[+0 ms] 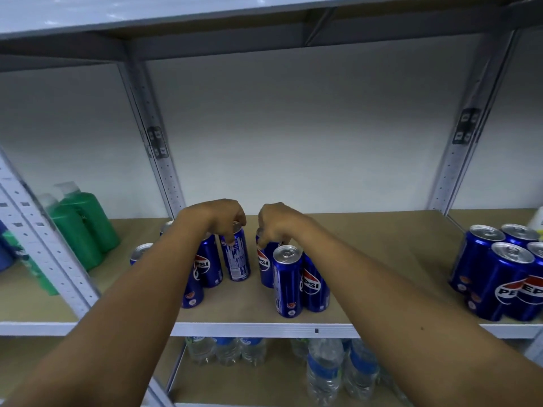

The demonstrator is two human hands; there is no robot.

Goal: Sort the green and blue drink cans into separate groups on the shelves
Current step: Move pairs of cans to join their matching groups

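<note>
Matte brown shelf board (367,259), left hand (223,218) pinching slim glossy blue can (236,257), right hand (276,223) gripping another can's rim (266,264)

One head-worn view, facing the shelves

The camera sits on my head and looks forward and slightly down into the middle shelf (264,329), close enough that my forearms fill the lower corners and my left hand (223,218) and right hand (276,224) meet near the centre. The wide lens bends the uprights outward. The underside of the shelf above crosses the top edge; the water bottles (323,368) one level down show along the bottom.
</note>
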